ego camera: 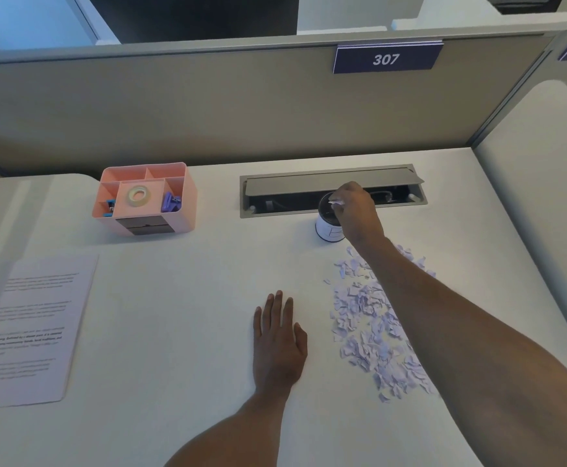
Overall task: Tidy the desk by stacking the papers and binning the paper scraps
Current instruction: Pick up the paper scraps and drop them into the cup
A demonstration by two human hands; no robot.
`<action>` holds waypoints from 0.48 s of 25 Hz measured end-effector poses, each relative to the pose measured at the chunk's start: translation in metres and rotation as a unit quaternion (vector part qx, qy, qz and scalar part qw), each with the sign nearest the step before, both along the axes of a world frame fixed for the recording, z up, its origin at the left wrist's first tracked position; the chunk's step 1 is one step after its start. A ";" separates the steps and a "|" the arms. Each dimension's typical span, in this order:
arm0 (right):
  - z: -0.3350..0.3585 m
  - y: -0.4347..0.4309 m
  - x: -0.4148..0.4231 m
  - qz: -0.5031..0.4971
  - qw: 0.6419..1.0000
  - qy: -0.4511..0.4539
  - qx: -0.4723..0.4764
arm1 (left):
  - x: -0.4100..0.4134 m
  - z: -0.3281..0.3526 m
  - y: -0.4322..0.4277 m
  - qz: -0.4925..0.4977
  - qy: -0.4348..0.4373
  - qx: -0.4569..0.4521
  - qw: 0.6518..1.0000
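Honestly, papers (36,328) look stacked; my right hand (356,214) pinches scraps (336,203) over the little bin (327,230), left hand (278,345) flat, big scrap pile (373,325) to go.

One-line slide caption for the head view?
Right hand pinches paper scraps over the small bin; left hand rests flat on the desk beside the scrap pile.

Pink organiser (147,197), pale lilac scraps (373,318)

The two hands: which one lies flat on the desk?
The left hand, palm down beside the scrap pile; the right hand pinches a scrap over the small bin.
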State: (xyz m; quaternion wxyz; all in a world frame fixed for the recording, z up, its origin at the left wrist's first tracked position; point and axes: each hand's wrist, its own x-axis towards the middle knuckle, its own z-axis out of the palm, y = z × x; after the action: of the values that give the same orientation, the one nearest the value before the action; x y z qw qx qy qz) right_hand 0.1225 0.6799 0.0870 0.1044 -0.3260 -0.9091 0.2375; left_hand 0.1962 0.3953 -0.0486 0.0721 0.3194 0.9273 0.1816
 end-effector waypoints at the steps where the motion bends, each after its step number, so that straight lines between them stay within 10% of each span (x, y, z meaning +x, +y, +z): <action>1: 0.000 0.000 0.000 0.005 1.000 0.003 0.005 | 0.000 0.000 0.000 0.000 0.000 -0.001 1.000; 12: -0.007 0.004 0.054 -0.060 0.988 0.136 0.047 | 0.000 0.002 0.000 0.003 -0.001 0.008 1.000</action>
State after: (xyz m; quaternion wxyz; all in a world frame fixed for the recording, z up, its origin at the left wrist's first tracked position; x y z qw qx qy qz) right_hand 0.1769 0.6840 0.0803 0.2560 -0.3398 -0.8753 0.2299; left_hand 0.1962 0.3956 -0.0467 0.0700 0.3173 0.9265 0.1899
